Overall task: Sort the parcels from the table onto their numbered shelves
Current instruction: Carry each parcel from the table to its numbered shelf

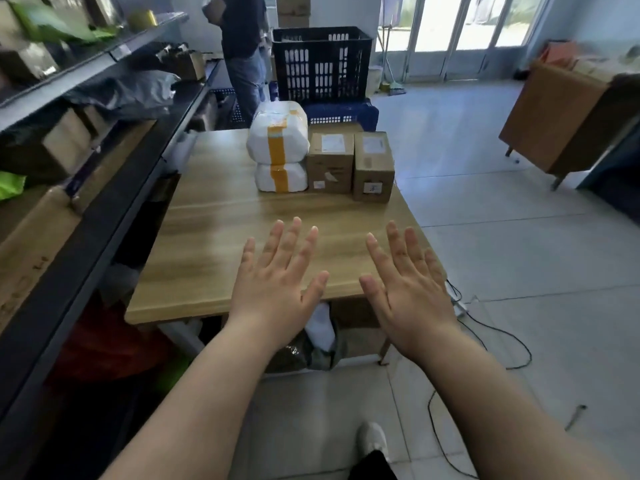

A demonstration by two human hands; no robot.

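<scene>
On the far end of the wooden table (pixel 221 237) stand two white wrapped parcels with yellow tape, one stacked on the other: the upper white parcel (pixel 277 133) and the lower white parcel (pixel 280 177). To their right are a cardboard box (pixel 329 162) and a second cardboard box (pixel 373 166) with a small numbered label on its front. My left hand (pixel 277 282) and my right hand (pixel 407 285) are held out over the near edge of the table, fingers spread and straight, holding nothing. Both are well short of the parcels.
A dark metal shelving unit (pixel 104 188) with boxes and bags runs along the left. A black crate (pixel 322 64) on a blue crate stands beyond the table, with a person (pixel 242 53) beside it. A wooden cabinet (pixel 561 116) is at the right. Cables (pixel 485 341) lie on the tiled floor.
</scene>
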